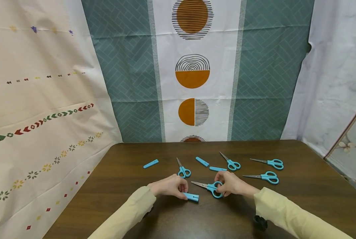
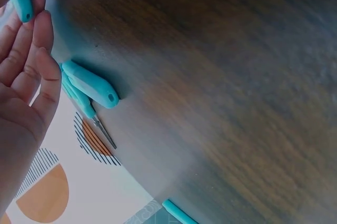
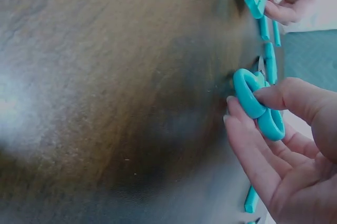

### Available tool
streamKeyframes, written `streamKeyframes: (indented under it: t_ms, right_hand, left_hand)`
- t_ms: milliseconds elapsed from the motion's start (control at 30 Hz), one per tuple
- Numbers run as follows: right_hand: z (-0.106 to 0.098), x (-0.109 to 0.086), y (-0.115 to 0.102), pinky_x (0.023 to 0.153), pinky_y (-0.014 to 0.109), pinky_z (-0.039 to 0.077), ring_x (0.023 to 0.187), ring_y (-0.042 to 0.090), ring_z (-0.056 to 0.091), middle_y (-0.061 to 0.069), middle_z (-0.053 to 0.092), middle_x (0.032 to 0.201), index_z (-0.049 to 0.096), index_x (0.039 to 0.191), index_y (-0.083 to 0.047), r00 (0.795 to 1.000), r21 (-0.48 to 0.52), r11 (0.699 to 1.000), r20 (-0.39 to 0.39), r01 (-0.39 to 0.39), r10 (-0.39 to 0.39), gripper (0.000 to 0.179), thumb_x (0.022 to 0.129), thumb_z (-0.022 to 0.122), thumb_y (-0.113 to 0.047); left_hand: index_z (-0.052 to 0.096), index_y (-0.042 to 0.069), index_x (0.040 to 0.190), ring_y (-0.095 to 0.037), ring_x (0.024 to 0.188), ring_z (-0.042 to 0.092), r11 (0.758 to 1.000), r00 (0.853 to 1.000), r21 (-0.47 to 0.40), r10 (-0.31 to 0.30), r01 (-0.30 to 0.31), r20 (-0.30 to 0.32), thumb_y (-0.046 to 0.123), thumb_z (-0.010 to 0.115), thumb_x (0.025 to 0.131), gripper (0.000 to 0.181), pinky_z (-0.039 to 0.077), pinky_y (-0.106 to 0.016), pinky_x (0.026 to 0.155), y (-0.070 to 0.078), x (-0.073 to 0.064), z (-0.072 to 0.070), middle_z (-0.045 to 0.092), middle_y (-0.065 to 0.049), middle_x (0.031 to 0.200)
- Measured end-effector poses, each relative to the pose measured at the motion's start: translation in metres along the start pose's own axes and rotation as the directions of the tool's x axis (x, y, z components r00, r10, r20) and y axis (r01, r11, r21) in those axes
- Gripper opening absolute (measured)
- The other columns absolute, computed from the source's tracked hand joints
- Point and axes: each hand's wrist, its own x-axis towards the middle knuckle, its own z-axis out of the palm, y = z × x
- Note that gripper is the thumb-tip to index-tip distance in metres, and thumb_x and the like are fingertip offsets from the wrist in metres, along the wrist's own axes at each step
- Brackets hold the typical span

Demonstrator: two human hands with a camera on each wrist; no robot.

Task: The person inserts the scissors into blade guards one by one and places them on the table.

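Blue cap (image 1: 192,197) and scissors (image 1: 209,187) pinched

Over the brown table (image 1: 172,222), we see the left hand (image 1: 172,186) pinching the blue cap, the right hand (image 1: 231,183) the scissors near it. Patterned cloths (image 1: 124,69) hang behind, the lowest circle (image 1: 192,139) partly hidden.

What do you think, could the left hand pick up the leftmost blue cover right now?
Probably not immediately: the left hand grips another cover, though only bare tabletop separates that hand from the leftmost cover.
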Motion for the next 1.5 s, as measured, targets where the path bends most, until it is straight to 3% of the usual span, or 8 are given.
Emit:
streamKeyframes:
  t_ms: [200,500,733,867,967,1133,1267,1500]
  right_hand:
    - [-0.007,0.002,0.004,0.054,0.036,0.051,0.059,0.024,0.06,0.009,0.056,0.072,0.053,0.096,0.009,0.999,0.175,0.984,0.027,-0.044,0.04,0.021,0.078,0.062,0.005]
    - [-0.02,0.001,0.009,0.057,0.028,0.044,0.063,0.015,0.053,0.013,0.062,0.079,0.046,0.112,0.014,0.996,0.417,0.905,0.043,-0.088,0.077,0.034,0.087,0.06,-0.004]
    - [-0.029,-0.004,0.007,0.068,0.04,0.05,0.079,0.03,0.062,0.018,0.058,0.091,0.033,0.128,0.011,0.991,0.512,0.849,0.071,-0.131,0.11,0.043,0.095,0.047,-0.012]
    - [-0.032,-0.005,0.006,0.062,0.032,0.049,0.07,0.025,0.06,0.015,0.052,0.086,0.028,0.132,0.009,0.991,0.553,0.823,0.08,-0.134,0.108,0.039,0.099,0.036,-0.01]
    - [-0.033,-0.003,0.007,0.055,0.023,0.04,0.063,0.017,0.051,0.011,0.048,0.08,0.024,0.132,0.011,0.991,0.604,0.786,0.079,-0.131,0.104,0.037,0.1,0.03,-0.007]
    - [-0.032,-0.003,0.007,0.05,0.021,0.031,0.06,0.014,0.042,0.01,0.042,0.078,0.02,0.128,0.014,0.992,0.682,0.721,0.068,-0.124,0.106,0.034,0.099,0.026,-0.003]
    - [-0.034,-0.002,0.005,0.053,0.021,0.034,0.062,0.015,0.043,0.01,0.042,0.081,0.021,0.128,0.012,0.993,0.73,0.674,0.07,-0.113,0.09,0.033,0.099,0.025,-0.003]
    - [-0.042,-0.003,0.004,0.063,0.026,0.041,0.071,0.019,0.05,0.011,0.047,0.087,0.017,0.135,0.01,0.991,0.785,0.614,0.127,-0.078,-0.037,0.04,0.099,0.028,-0.002]
  left_hand:
    - [0.06,0.015,0.078,-0.001,0.058,0.046,1.0,1.0,-0.01,0.004,-0.004,-0.012,0.019,0.073,0.078,0.013,0.041,-0.018,0.053,0.002,-0.001,-0.002,0.052,0.012,0.066]
    - [0.06,0.015,0.08,-0.001,0.059,0.046,1.0,0.998,-0.013,0.028,-0.029,-0.053,0.02,0.072,0.079,0.013,0.041,-0.017,0.054,0.002,-0.002,-0.003,0.052,0.012,0.067]
    - [0.06,0.016,0.08,-0.001,0.061,0.047,0.998,0.995,-0.029,0.044,-0.047,-0.084,0.02,0.072,0.079,0.013,0.042,-0.018,0.057,0.003,-0.002,-0.004,0.053,0.012,0.068]
    - [0.059,0.016,0.081,-0.002,0.062,0.047,0.998,0.994,-0.039,0.047,-0.051,-0.094,0.02,0.071,0.08,0.013,0.042,-0.018,0.057,0.004,-0.002,-0.004,0.052,0.012,0.069]
    - [0.059,0.015,0.081,-0.001,0.061,0.046,0.997,0.992,-0.041,0.068,-0.073,-0.103,0.019,0.071,0.08,0.013,0.041,-0.018,0.056,0.005,-0.002,-0.004,0.052,0.012,0.068]
    - [0.059,0.013,0.082,-0.001,0.06,0.045,0.991,0.982,-0.006,0.128,-0.131,-0.138,0.015,0.07,0.08,0.012,0.04,-0.017,0.055,0.011,-0.001,-0.004,0.051,0.012,0.067]
    - [0.06,0.014,0.082,0.0,0.06,0.045,0.99,0.978,0.02,0.14,-0.139,-0.153,0.015,0.071,0.08,0.011,0.04,-0.016,0.055,0.015,0.002,-0.006,0.051,0.013,0.068]
    - [0.063,0.015,0.087,-0.001,0.064,0.048,0.989,0.975,0.037,0.145,-0.141,-0.17,0.016,0.068,0.083,0.006,0.042,-0.017,0.059,0.012,0.001,-0.01,0.054,0.014,0.073]
